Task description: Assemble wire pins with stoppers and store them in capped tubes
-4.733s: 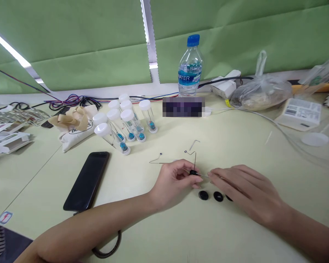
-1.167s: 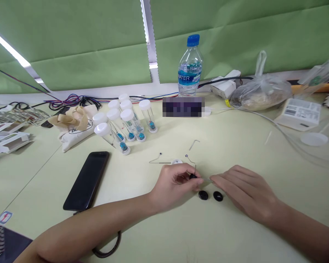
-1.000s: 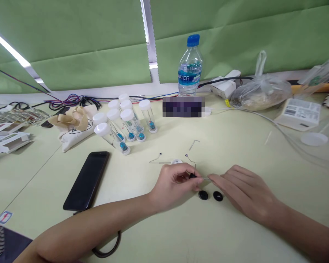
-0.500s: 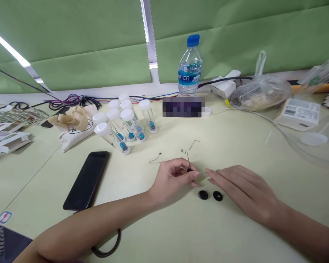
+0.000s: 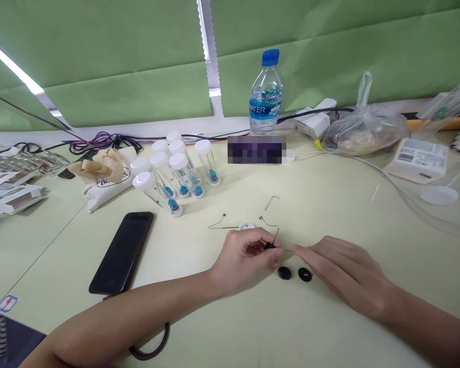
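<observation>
My left hand (image 5: 245, 255) pinches a small black piece (image 5: 269, 246) between thumb and fingers. Out of that piece rises a thin bent metal wire (image 5: 270, 223) with a small tip at its far end. My right hand (image 5: 341, 273), fingers closed, grips a thin metal rod (image 5: 288, 250) that points at the black piece; whether it enters it is hidden. Two black round discs (image 5: 284, 273) lie just below my fingertips. Behind my left hand, a second bent wire (image 5: 216, 223) and a partly covered white round piece (image 5: 247, 225) rest on the table.
A small L-shaped metal key (image 5: 271, 202) lies further back. Several capped clear tubes (image 5: 178, 174) with blue contents stand left of centre. A phone (image 5: 121, 253) lies on the left, near a cloth bag (image 5: 111, 176). A water bottle (image 5: 266, 97) stands at the back.
My left hand has shifted slightly right and toward me. The bent wire in the black piece now leans to the right, and the white round piece has come into view.
</observation>
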{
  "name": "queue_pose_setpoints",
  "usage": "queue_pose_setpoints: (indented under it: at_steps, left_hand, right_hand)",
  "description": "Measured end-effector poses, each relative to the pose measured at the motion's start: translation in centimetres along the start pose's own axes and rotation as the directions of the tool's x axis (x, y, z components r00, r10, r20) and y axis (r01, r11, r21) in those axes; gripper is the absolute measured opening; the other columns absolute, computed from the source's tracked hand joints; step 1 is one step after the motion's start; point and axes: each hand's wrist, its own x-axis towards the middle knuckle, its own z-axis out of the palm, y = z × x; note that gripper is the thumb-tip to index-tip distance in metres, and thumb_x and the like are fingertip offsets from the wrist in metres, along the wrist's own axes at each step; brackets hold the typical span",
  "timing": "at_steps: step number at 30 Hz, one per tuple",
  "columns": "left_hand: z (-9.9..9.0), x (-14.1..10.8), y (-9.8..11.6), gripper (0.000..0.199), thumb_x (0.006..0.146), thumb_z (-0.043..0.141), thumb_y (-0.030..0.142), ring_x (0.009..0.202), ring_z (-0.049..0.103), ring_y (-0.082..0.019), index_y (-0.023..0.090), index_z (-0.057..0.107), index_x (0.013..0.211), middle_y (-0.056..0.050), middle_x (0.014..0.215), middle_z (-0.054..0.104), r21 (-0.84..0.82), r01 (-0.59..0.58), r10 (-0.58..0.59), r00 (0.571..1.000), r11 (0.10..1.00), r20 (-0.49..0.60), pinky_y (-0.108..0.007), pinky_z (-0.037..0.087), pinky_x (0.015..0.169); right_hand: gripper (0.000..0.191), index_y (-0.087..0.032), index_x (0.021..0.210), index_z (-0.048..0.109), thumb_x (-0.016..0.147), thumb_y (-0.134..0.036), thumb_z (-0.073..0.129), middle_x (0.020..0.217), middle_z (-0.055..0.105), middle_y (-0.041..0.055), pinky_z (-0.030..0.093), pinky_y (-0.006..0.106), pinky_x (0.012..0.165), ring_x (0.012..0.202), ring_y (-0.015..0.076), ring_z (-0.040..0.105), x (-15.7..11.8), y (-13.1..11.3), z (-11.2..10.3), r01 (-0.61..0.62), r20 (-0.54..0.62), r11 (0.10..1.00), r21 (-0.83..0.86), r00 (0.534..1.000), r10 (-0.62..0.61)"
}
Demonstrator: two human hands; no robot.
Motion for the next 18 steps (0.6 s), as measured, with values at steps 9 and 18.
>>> queue_pose_setpoints:
  at_steps: [9, 18]
  left_hand:
    - [0.1, -0.2, 0.4, 0.014, 0.081, 0.066, 0.026, 0.062, 0.062, -0.014, 0.012, 0.067, 0.078, -0.006, 0.068, 0.067, 0.104, -0.087, 0.083, 0.996, 0.991, 0.042, -0.027, 0.053, 0.06]
    - [0.0, -0.2, 0.6, 0.015, 0.08, 0.067, 0.028, 0.062, 0.062, -0.013, 0.014, 0.068, 0.078, -0.004, 0.068, 0.066, 0.123, -0.101, 0.097, 0.995, 0.987, 0.036, -0.025, 0.053, 0.061]
  right_hand:
    - [0.041, -0.01, 0.133, 0.045, 0.093, -0.005, 0.038, 0.068, 0.053, 0.0002, 0.038, 0.028, 0.057, 0.059, 0.0149, 0.048, 0.2, 0.1, 0.1, 0.016, 0.017, 0.998, 0.053, 1.0, -0.017]
    - [0.038, -0.019, 0.124, 0.05, 0.091, -0.002, 0.038, 0.061, 0.052, -0.004, 0.038, 0.022, 0.052, 0.053, 0.012, 0.047, 1.1, -0.3, 0.2, -0.102, -0.045, 0.992, 0.071, 0.993, 0.106]
